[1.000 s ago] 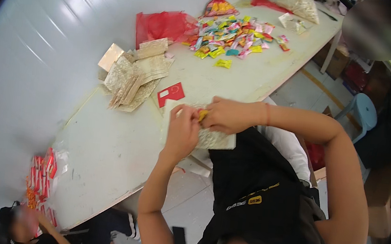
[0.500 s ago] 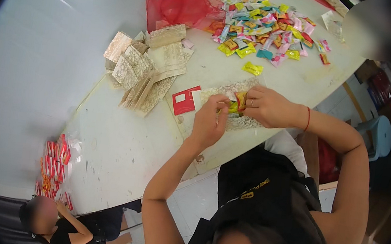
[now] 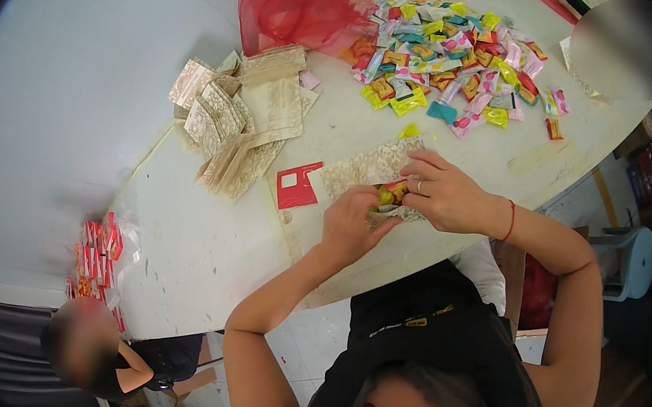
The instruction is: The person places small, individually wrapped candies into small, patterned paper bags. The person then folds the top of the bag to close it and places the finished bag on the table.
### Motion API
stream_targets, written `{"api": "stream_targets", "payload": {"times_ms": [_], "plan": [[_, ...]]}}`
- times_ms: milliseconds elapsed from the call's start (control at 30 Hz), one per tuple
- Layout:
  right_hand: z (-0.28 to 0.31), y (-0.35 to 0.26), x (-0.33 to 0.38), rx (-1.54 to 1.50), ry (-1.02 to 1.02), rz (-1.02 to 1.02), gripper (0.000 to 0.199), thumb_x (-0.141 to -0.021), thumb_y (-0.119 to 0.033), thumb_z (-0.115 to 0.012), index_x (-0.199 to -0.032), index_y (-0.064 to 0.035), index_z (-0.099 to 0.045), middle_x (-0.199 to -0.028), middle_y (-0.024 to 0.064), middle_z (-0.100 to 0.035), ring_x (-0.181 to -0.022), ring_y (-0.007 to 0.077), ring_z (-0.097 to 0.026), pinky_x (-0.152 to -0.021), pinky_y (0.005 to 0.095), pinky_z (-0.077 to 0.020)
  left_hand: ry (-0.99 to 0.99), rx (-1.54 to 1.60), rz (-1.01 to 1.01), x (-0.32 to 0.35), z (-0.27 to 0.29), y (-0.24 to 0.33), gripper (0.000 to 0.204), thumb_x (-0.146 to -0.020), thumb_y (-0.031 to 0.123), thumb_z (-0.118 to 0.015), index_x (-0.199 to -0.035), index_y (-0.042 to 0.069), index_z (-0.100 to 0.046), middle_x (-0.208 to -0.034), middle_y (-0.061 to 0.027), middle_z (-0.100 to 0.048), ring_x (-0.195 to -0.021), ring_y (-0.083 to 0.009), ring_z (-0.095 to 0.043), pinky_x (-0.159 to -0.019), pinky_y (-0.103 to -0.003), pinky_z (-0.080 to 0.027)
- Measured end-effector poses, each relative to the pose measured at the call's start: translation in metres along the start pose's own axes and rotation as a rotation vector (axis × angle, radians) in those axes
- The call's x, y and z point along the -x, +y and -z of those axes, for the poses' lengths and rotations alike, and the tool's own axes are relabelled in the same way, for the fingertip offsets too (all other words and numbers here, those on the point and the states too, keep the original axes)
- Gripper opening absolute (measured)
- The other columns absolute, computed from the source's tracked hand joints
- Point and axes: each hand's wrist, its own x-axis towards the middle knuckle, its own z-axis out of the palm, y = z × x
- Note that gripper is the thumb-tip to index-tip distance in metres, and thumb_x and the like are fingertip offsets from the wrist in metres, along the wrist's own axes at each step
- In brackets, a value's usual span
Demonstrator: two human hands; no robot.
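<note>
Sweets [image 3: 392, 193] Meeting Paper [image 3: 370, 167], Plenty Lying Loose

Just right of centre, the sweets are resting between both hands at a fold of the patterned paper (whether inside or on top, I cannot tell). The left hand [image 3: 356, 221] is curling half closed at the fold, thumb standing apart; the right hand [image 3: 452, 192] is bending its fingers over the sweets, one finger lifting clear. Which of the two is pinching sweets or paper, the view is not settling.

So far, a few sweets are reaching the paper, whose upper part is lying unfolded. A big pile [image 3: 470, 71] is waiting at upper right, spare papers [image 3: 268, 112] at upper left.

The pale table [image 3: 174, 267] is also bearing a red card [image 3: 296, 187], a mesh bag [image 3: 307, 12] and, lower left, red packs [image 3: 97, 258]. A co-worker [image 3: 85, 345] is sitting there; a blue stool [image 3: 637, 263] is standing far right.
</note>
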Motion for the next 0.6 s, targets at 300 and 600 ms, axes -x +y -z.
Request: {"api": "stream_targets", "payload": {"times_ms": [300,600], "plan": [[0.003,0.009,0.021,-0.173,0.051,-0.055,0.014,-0.067,-0.013,-0.067,-0.08,-0.0071,-0.067,-0.083,0.0054,-0.062,-0.097,0.0243,-0.057,-0.102,0.0442,-0.041,-0.224,-0.13,-0.084,-0.03,-0.001,0.023,0.041,-0.065,0.028,-0.085,-0.098,0.012,-0.067,-0.099,-0.0028,-0.063,-0.089,-0.0247,-0.06,-0.075,-0.035,-0.049],[0.051,0.026,0.058,-0.242,0.019,-0.37,0.009,-0.078,-0.009,-0.066,-0.087,-0.0061,-0.065,-0.085,0.0097,-0.06,-0.09,0.0303,-0.057,-0.085,0.0409,-0.0438,-0.054,-0.041,-0.185,-0.095,-0.001,0.063,0.046,-0.07,0.031,-0.083,-0.101,0.007,-0.061,-0.1,-0.0077,-0.062,-0.1,-0.0238,-0.06,-0.09,-0.041,-0.046]]}}
